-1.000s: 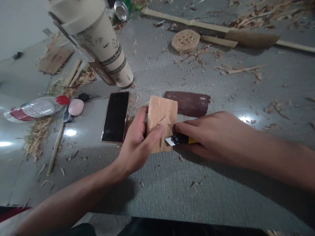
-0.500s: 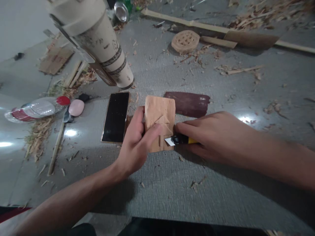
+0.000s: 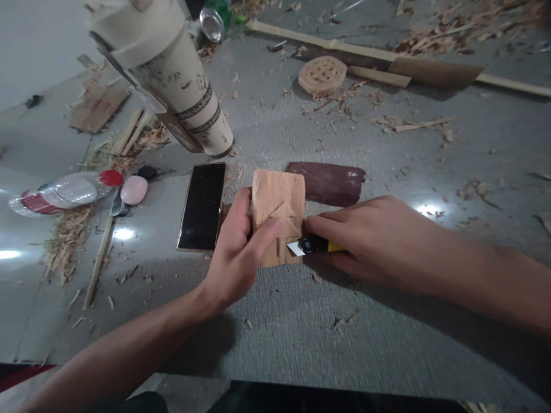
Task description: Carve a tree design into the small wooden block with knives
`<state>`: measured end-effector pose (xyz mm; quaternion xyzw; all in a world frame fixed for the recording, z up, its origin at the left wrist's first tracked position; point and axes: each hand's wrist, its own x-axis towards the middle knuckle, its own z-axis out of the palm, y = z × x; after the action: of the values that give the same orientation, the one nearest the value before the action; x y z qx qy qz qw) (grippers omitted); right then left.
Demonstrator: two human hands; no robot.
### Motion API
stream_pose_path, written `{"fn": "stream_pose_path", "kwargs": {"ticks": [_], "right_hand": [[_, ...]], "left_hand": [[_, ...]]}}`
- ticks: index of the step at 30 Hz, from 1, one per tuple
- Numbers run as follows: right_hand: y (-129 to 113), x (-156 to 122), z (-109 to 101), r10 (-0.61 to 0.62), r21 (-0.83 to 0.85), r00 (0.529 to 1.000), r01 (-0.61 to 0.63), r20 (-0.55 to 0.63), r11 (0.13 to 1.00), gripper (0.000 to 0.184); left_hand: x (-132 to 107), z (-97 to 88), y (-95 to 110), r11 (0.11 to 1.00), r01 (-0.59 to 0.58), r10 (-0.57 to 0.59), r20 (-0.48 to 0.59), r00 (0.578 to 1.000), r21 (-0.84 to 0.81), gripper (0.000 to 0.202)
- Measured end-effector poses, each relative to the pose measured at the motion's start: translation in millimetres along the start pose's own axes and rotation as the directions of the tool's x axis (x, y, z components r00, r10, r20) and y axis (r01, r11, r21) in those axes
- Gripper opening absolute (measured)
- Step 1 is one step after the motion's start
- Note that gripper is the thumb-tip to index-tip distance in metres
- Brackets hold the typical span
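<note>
A pale wooden block (image 3: 279, 201) with carved lines rests on the grey mat (image 3: 301, 321). My left hand (image 3: 236, 252) grips its left side, thumb lying across the carved face. My right hand (image 3: 370, 238) is closed around a yellow and black utility knife (image 3: 312, 246). The knife's short blade touches the block's lower right edge.
A black phone (image 3: 202, 205) lies just left of the block. A dark brown strip (image 3: 329, 182) lies behind it, and a tall patterned cup (image 3: 181, 80) stands further back. A round carved wooden disc (image 3: 322, 75), wooden sticks, a plastic bottle (image 3: 60, 192) and wood shavings lie around.
The block has shifted slightly to the left in my left hand, and its top edge tilted a little. My right hand and the knife stayed nearly in place.
</note>
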<state>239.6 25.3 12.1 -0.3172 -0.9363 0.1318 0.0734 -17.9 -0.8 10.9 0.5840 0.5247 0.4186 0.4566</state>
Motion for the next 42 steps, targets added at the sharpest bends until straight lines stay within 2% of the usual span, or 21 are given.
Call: {"fn": "stream_pose_path", "kwargs": {"ticks": [6, 16, 27, 34, 38, 42], "right_hand": [[1.0, 2.9, -1.2, -0.009, 0.022, 1.000, 0.009, 0.006, 1.000, 0.008], [1.2, 2.4, 0.4, -0.009, 0.013, 1.000, 0.009, -0.004, 1.000, 0.009], [0.6, 2.6, 0.1, -0.012, 0.010, 1.000, 0.012, -0.015, 1.000, 0.017], [-3.2, 2.5, -5.4, 0.022, 0.001, 0.998, -0.022, 0.064, 1.000, 0.012], [-3.4, 0.7, -3.2, 0.035, -0.005, 0.998, -0.035, 0.057, 0.999, 0.012], [-0.8, 1.0, -0.9, 0.027, 0.015, 0.999, -0.027, 0.039, 1.000, 0.013]], "left_hand": [[1.2, 0.3, 2.1, 0.999, -0.012, 0.013, -0.004, 1.000, 0.030, 0.019], [-0.5, 0.0, 2.3, 1.000, 0.031, -0.031, 0.016, 0.999, -0.005, 0.022], [1.6, 0.9, 6.2, 0.999, 0.003, -0.001, -0.074, 0.997, 0.036, 0.026], [-1.1, 1.3, -2.5, 0.999, 0.020, -0.024, -0.102, 0.994, -0.038, 0.024], [-0.8, 2.4, -7.9, 0.992, 0.029, -0.043, -0.107, 0.993, -0.126, 0.031], [-0.5, 1.5, -7.3, 0.994, 0.039, -0.049, -0.095, 0.994, -0.105, 0.032]]}}
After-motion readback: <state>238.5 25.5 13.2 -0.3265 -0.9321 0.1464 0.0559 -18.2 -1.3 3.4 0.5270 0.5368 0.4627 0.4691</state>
